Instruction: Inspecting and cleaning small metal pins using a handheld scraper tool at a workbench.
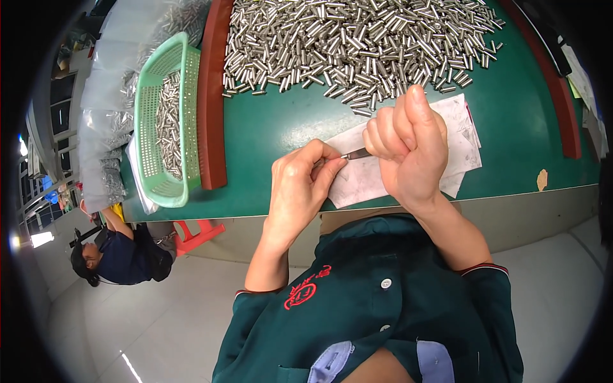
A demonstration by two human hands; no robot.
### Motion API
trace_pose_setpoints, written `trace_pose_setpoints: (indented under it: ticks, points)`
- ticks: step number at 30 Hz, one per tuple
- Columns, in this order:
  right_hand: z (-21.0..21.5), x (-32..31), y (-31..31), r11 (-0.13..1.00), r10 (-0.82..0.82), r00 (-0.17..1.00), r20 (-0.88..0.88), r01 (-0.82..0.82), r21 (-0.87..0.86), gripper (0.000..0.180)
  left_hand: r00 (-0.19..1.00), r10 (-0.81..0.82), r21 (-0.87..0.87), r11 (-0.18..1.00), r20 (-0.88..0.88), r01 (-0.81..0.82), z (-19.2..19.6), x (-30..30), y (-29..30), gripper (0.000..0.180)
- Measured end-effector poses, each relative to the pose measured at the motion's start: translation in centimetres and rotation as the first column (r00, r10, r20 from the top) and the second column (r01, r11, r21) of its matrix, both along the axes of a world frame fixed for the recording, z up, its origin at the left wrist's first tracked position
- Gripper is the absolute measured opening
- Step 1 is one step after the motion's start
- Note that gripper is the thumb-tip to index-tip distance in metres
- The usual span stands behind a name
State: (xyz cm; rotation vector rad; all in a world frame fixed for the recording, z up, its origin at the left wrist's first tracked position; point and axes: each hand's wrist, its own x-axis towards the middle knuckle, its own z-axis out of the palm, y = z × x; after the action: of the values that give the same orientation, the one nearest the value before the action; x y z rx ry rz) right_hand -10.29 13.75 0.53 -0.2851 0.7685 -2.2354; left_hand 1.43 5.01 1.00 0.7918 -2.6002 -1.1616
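Note:
My left hand [299, 182] is closed in a pinch at the near side of the green table, thumb against forefinger. A small shiny metal piece shows at its fingertips, probably a cylinder like those in the pile. My right hand [414, 150] is closed in a fist, thumb up, around a slim dark metal tool [359, 154]. That tool's end reaches the left fingertips; its kind cannot be made out. Under both hands lie smudged white paper sheets [367, 185]. Just beyond them spreads a large pile of short metal cylinders [357, 48].
Dark red wooden rails [213, 121] bound the green table [268, 127] at left and right. Left of the left rail stands a light green plastic basket [148, 140] holding more cylinders, beside clear bags [105, 137] of metal parts. Another person [131, 255] is at far left, near a red stool [195, 237].

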Motion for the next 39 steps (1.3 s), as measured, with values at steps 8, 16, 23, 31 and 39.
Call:
trace_pose_setpoints:
  ticks: [8,16,23,31,39]
  points:
    - [0.0,0.1,0.0,1.0,-0.004,1.0,-0.022,0.004,-0.009,0.044,1.0,0.014,0.024,1.0,-0.012,-0.014,-0.3,0.1,-0.1,0.007]
    - [0.1,0.1,-0.1,1.0,-0.007,1.0,-0.029,0.006,-0.014,0.044,1.0,0.022,0.042,0.999,-0.02,-0.022,-0.3,0.2,-0.2,0.006]
    - [-0.1,0.2,-0.3,1.0,0.01,0.998,-0.069,-0.011,-0.01,0.044,0.999,0.043,0.037,0.998,-0.025,-0.042,-0.1,-0.1,-0.2,0.009]
    - [0.5,1.7,-0.8,0.992,0.037,0.922,-0.386,0.015,0.129,0.043,0.999,0.026,0.069,0.997,-0.033,-0.024,-0.1,-0.1,-0.4,0.009]
    - [0.7,1.3,-0.8,0.992,-0.04,0.962,-0.27,0.072,0.107,0.042,0.995,0.082,0.091,0.993,-0.056,-0.076,0.2,0.0,-0.2,0.008]
